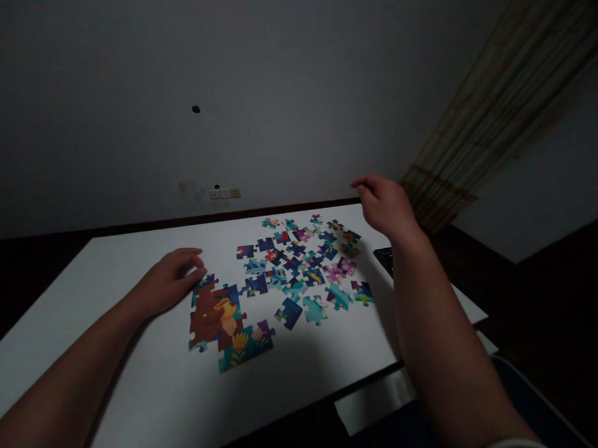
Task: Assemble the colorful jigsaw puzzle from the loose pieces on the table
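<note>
My left hand [175,275] rests on the table at the left, fingers loosely bent and a gap between thumb and forefinger. Its thumb tip reaches the upper edge of a joined section of jigsaw puzzle [208,314], brown with an orange shape and teal plants. Raised over the far right part of the table is my right hand [385,204]. Its forefinger points left, apart from the thumb, and I see nothing held there. Between the hands lie several loose jigsaw pieces [295,267] in dark blue, teal, pink and purple. A dark blue piece [255,285] lies close beside the joined section.
A white table [142,383] carries the puzzle. Partly behind my right forearm is a black flat object [384,256]. A pale sheet-like thing [376,399] shows below the front edge. Beyond stand a grey wall with sockets [225,194] and a curtain [492,103].
</note>
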The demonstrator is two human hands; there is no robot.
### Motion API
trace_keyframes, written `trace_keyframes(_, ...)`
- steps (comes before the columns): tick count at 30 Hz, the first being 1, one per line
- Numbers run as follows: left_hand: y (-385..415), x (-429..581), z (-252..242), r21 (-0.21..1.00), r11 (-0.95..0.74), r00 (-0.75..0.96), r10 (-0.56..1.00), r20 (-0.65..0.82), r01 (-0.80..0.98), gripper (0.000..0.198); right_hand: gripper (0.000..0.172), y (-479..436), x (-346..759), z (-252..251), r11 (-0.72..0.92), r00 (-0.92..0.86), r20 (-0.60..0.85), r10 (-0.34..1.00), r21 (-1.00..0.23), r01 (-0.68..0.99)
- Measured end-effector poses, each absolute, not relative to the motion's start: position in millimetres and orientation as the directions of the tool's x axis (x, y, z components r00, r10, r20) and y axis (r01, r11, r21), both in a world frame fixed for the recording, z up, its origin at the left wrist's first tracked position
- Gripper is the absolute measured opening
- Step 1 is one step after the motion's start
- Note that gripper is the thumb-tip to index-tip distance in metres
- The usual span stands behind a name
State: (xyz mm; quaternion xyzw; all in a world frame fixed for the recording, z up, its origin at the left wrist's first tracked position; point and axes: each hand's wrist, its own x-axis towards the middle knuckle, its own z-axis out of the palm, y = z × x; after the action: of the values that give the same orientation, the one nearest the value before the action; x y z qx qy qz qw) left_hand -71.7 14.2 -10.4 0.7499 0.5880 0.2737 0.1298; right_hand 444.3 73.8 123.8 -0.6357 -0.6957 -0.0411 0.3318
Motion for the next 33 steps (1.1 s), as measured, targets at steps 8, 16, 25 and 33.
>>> trace_keyframes(8,14,-73,-10,0.52,-0.255,0.144,0.959,0.244,0.815,0.063,0.046,104,463,82,-0.053,0.131,0.246,0.96,-0.301,0.952)
trace_keyframes(16,10,-69,-4,0.516,-0.23,0.122,0.965,0.234,0.825,0.066,0.046,95,451,57,-0.039,0.086,0.203,0.976,-0.224,0.974)
trace_keyframes(25,11,-73,-7,0.512,-0.257,0.156,0.96,0.233,0.819,0.054,0.04,98,440,46,0.044,-0.024,0.14,0.99,-0.145,0.988)
trace_keyframes(33,10,-71,-8,0.501,-0.265,0.163,0.957,0.239,0.824,0.05,0.039,95,434,45,0.108,-0.086,0.136,0.987,-0.167,0.98)
